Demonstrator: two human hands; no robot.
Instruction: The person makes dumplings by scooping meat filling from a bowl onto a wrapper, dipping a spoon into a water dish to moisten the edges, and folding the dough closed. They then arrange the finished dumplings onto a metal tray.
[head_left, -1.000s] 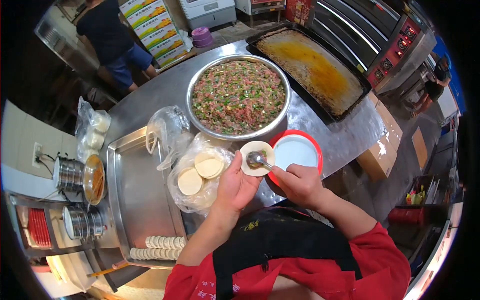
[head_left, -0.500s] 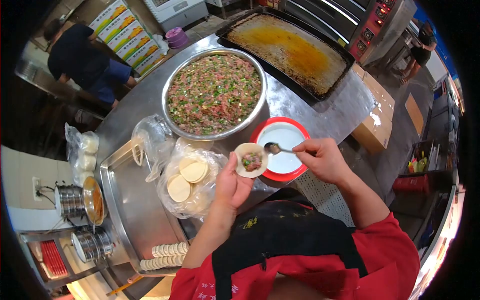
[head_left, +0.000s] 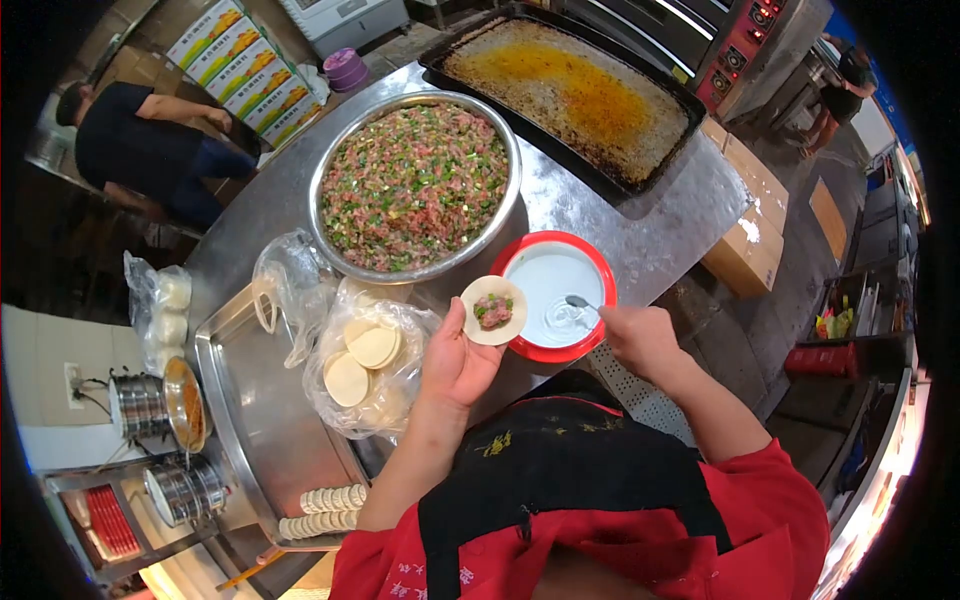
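On the fingers of my left hand rests a round dough wrapper with a lump of meat filling at its centre. My right hand is closed round the handle of a spoon, whose bowl touches the pale liquid in a red-rimmed bowl. Behind my left hand stands a large metal bowl of minced meat with green bits. A plastic bag with stacked wrappers lies left of my left hand.
A metal tray with rows of dumplings is at the left. An oily black baking pan sits at the back, near an oven. One person stands at the upper left, another at the upper right.
The spoon has moved from beside the wrapper down into the red-rimmed bowl. My left hand has shifted slightly left with the wrapper. The person at the upper left has raised an arm.
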